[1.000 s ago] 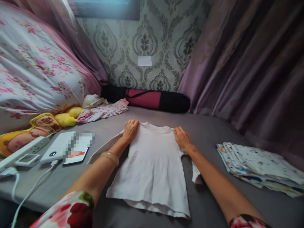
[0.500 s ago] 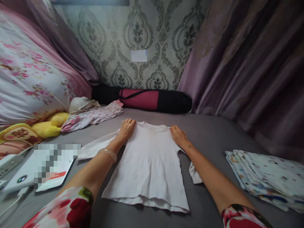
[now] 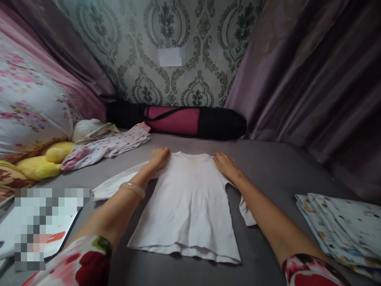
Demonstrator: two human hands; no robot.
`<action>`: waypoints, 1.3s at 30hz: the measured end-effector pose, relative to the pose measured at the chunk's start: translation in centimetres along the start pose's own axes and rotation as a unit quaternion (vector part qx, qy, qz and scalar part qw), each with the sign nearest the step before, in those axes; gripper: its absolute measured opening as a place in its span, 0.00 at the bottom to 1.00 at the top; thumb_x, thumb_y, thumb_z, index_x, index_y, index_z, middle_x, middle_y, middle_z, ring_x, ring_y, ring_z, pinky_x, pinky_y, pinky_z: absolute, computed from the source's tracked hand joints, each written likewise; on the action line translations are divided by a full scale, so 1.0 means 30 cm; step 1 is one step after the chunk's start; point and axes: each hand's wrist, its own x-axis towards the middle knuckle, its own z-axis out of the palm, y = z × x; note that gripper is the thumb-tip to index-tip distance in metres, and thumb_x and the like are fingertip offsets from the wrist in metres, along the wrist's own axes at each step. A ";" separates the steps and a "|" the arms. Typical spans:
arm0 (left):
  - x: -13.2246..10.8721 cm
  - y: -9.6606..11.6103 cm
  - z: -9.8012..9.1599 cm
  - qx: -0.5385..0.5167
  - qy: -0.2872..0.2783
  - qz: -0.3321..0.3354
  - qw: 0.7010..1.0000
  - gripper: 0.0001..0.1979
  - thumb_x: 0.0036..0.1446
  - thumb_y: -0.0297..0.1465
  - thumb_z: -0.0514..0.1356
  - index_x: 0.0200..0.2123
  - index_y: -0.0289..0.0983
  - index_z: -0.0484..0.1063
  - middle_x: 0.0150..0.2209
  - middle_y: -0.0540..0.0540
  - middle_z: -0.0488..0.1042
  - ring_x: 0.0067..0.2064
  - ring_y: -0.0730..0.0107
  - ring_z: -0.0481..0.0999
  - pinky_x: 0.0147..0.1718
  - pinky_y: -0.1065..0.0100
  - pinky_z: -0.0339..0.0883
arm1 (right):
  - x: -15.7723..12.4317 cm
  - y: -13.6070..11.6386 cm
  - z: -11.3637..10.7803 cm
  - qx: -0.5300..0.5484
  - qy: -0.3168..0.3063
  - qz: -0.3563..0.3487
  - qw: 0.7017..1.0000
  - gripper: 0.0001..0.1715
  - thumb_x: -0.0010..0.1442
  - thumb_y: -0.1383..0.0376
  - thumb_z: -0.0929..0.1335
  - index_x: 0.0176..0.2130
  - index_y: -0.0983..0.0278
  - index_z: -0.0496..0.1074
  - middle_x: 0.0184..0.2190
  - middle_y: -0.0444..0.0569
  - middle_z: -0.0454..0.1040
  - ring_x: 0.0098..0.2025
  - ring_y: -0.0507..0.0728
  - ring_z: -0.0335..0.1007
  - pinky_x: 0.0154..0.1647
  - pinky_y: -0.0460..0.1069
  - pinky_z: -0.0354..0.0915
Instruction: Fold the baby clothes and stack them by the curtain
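Note:
A white long-sleeved shirt (image 3: 187, 198) lies spread on the grey sheet, its neckline away from me and its hem toward me. My left hand (image 3: 160, 157) is closed on its left shoulder, with a pale bangle (image 3: 132, 190) on that wrist. At the opposite shoulder, my right hand (image 3: 225, 163) grips the cloth with bent fingers. The left sleeve of the shirt stretches outward beneath my left forearm. Part of the other sleeve shows beside my right forearm, which hides the rest.
Folded patterned cloths (image 3: 342, 226) lie at the right. A partly blurred device (image 3: 59, 238) is at the lower left. Behind it are a yellow plush toy (image 3: 44, 163) and a printed garment (image 3: 107, 145). A black and maroon long bag (image 3: 175, 121) lies against the wall.
My view has shifted slightly, so the surroundings sit differently in the picture. Both hands stay at the shirt's shoulders, and the cloth along the shoulders looks a little tauter.

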 end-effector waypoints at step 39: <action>-0.119 0.644 0.097 -0.138 0.012 0.177 0.974 0.13 0.59 0.24 0.52 0.47 0.35 0.69 0.49 0.39 0.73 0.51 0.62 0.73 0.52 0.62 0.66 | -0.483 0.090 -0.163 0.182 -0.193 0.151 0.952 0.21 0.62 0.53 0.64 0.31 0.67 0.74 0.23 0.53 0.76 0.23 0.56 0.73 0.24 0.46 0.64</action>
